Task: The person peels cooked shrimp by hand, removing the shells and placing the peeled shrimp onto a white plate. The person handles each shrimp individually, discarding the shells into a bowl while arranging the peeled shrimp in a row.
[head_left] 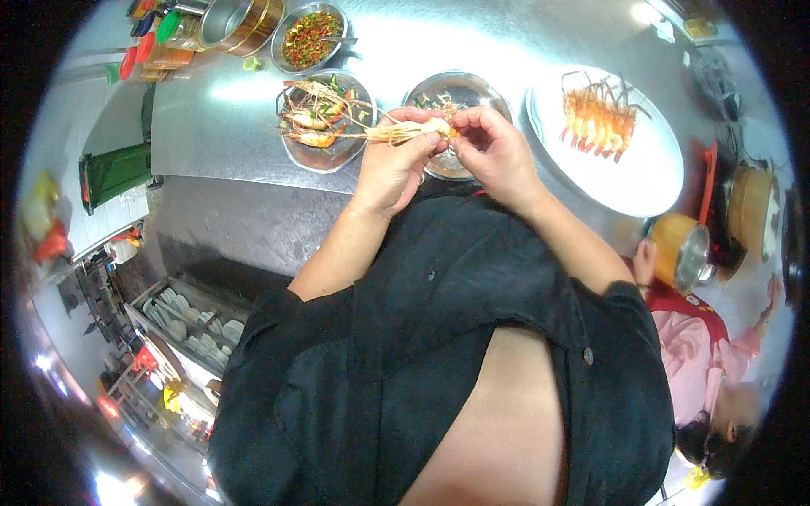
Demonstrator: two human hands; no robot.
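Between my two hands is a cooked prawn, its long legs and feelers trailing left. My left hand grips it around the head and body. At its right end, the thumb and fingertips of my right hand pinch the orange tip. Below both hands sits a round metal bowl with pale shell scraps, partly hidden by my fingers. To the left, whole prawns with green bits lie in another bowl. Several prawns rest in a row on a large white oval platter at the right.
A bowl of chopped red and green relish with a spoon stands at the back left, beside a metal pot and lidded jars. All stand on a steel counter. At the right, a co-worker is near a pot.
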